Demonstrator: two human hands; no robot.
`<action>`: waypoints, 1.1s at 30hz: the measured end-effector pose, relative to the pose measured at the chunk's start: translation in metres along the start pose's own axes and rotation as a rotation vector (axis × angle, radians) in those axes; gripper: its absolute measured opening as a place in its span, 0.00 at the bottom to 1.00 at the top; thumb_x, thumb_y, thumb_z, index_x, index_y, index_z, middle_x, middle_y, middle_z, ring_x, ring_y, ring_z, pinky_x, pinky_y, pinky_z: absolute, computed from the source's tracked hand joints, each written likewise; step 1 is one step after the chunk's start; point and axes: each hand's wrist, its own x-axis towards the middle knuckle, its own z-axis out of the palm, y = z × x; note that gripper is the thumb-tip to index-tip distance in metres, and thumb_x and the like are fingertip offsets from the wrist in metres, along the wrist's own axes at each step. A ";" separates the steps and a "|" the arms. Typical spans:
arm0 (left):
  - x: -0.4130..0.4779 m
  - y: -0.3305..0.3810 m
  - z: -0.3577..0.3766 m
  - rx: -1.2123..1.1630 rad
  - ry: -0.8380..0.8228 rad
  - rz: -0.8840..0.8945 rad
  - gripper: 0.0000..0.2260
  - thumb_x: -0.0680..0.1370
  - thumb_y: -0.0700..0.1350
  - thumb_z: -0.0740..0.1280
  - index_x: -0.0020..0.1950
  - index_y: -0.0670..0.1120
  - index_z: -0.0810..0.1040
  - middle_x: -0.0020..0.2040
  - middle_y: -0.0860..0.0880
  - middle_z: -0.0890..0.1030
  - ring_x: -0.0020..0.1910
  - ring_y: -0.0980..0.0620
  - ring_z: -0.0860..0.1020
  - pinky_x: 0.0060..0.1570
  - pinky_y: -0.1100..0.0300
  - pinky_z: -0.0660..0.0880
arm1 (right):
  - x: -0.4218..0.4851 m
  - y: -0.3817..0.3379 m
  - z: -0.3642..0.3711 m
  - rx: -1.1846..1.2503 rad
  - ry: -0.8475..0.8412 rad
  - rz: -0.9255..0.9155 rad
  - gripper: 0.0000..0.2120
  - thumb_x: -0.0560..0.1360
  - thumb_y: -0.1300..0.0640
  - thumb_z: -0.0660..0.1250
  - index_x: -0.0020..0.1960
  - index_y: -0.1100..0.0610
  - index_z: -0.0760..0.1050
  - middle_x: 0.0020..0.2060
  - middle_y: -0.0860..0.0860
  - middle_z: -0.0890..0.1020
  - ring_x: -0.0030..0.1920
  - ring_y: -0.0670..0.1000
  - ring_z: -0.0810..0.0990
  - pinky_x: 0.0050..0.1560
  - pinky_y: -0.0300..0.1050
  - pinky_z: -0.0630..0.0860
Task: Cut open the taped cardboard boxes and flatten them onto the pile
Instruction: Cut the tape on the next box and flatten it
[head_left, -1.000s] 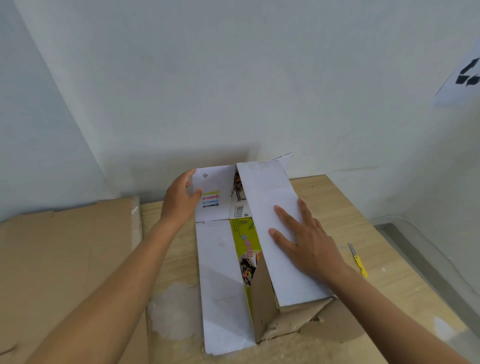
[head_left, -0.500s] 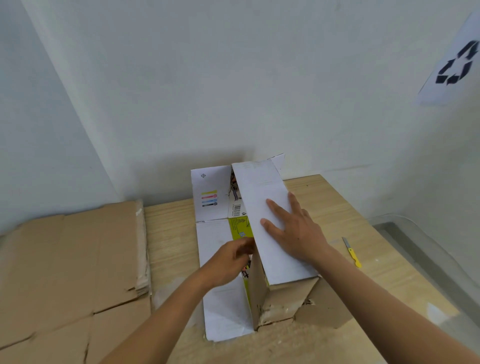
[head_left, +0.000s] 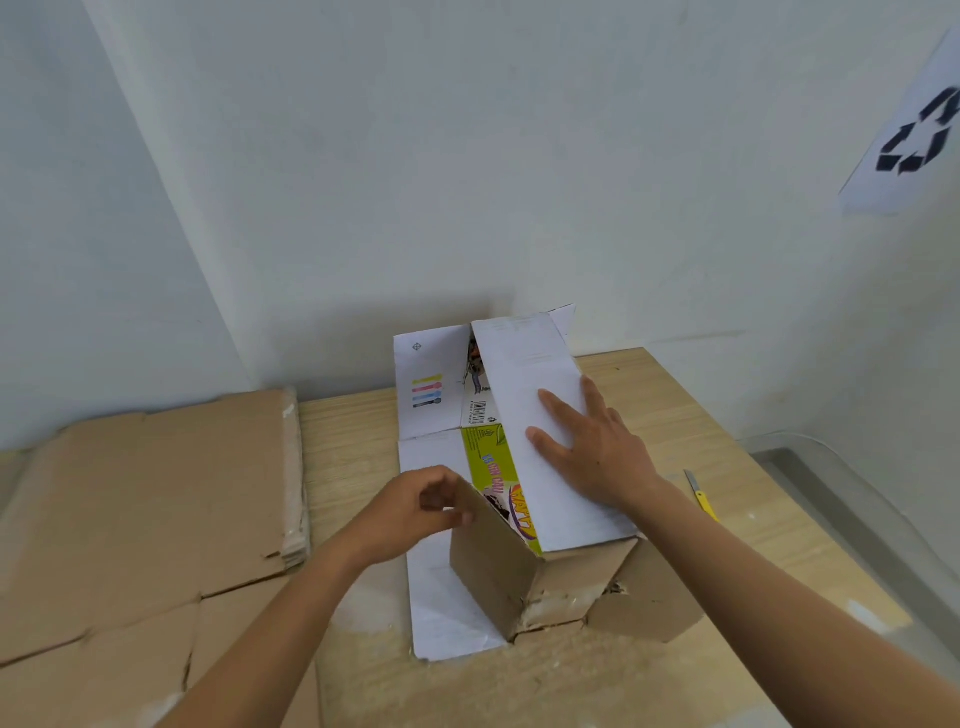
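- Table (head_left: 649, 395): light wood, pushed against the wall; its far edge meets the wall, its right edge runs diagonally toward the near right.
- Pile (head_left: 145, 499): flattened brown cardboard covering the table's left side and hanging over the left edge, well apart from both hands.
- Box (head_left: 524, 395): white outside, green and yellow print inside, already cut open and half collapsed. It sits mid-table, long axis running from the far edge toward the near edge. One white panel lies flat on the left, one leans raised on the right, and the brown end flaps stand up at the near end.
- Key relation: the box is dead ahead between the two arms and the pile lies to its left, so the left hand is the nearer one for carrying it over. My read: near-end flaps must fold down before it goes flat.
- Right hand (head_left: 597, 452): open, fingers spread, palm pressing flat on the raised white panel. Grips nothing.
- Left hand (head_left: 415, 509): fingers curled around the top edge of the near brown flap (head_left: 493, 561), pinching it.
- Knife (head_left: 701, 496): yellow handle, lying near the table's right edge, just right of the right forearm, untouched.
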 end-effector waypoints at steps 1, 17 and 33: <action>-0.004 0.000 -0.005 0.013 -0.001 -0.021 0.08 0.72 0.40 0.74 0.49 0.40 0.80 0.46 0.45 0.84 0.48 0.48 0.82 0.53 0.53 0.78 | 0.000 0.000 0.000 0.000 -0.001 0.000 0.29 0.77 0.34 0.51 0.75 0.38 0.50 0.77 0.49 0.44 0.72 0.57 0.58 0.64 0.55 0.67; -0.041 0.035 -0.033 0.129 -0.178 -0.231 0.18 0.71 0.59 0.73 0.56 0.52 0.80 0.51 0.51 0.83 0.51 0.55 0.81 0.58 0.59 0.75 | 0.002 -0.006 -0.007 0.020 0.015 -0.007 0.29 0.76 0.34 0.54 0.75 0.40 0.53 0.77 0.49 0.45 0.72 0.57 0.58 0.62 0.54 0.67; 0.053 0.074 0.042 0.479 0.080 0.114 0.22 0.84 0.47 0.52 0.78 0.50 0.53 0.79 0.54 0.48 0.77 0.58 0.42 0.70 0.65 0.44 | 0.008 0.000 -0.036 0.599 0.150 0.105 0.07 0.77 0.64 0.55 0.44 0.56 0.69 0.41 0.50 0.75 0.44 0.53 0.72 0.34 0.37 0.65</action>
